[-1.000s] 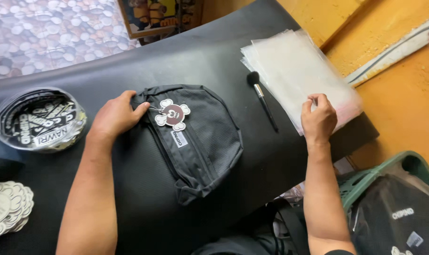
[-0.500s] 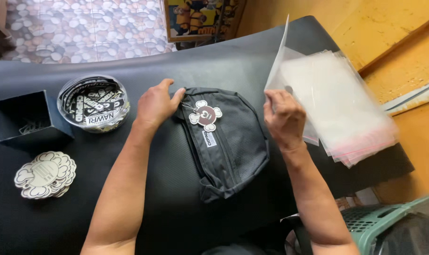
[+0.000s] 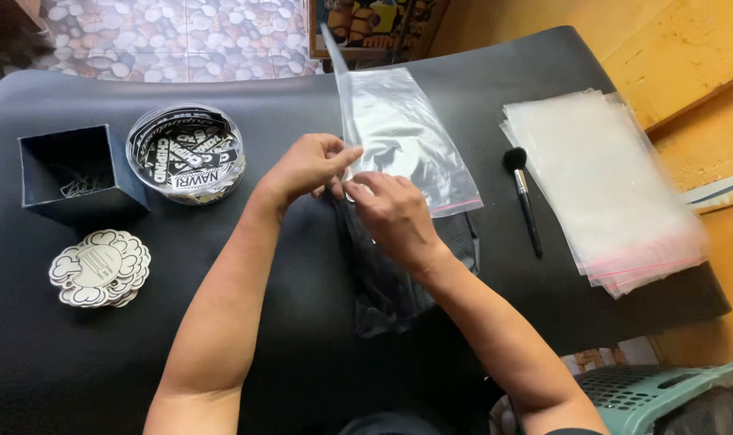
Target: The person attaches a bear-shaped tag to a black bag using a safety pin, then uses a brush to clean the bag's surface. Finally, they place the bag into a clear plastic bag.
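Black matting (image 3: 221,354) covers the whole table, with pebble flooring beyond its far edge. On it lies a black bag (image 3: 398,282), mostly hidden under the forearms. Over its top end sits 1 clear plastic sleeve (image 3: 406,137), its near edge pinched by both hands: the left hand (image 3: 306,165) grips narrowly between thumb and fingers, and the right hand (image 3: 390,213) nips the same edge just beside it. Thin film like this could slip or tear if the 2 hands pull unevenly. To the right lies a stack of spare sleeves (image 3: 608,185), then a small brush (image 3: 523,197). Left, a round clear tub (image 3: 185,153) holds printed stickers, and a black square box (image 3: 80,173) holds what look like thin wire clips.
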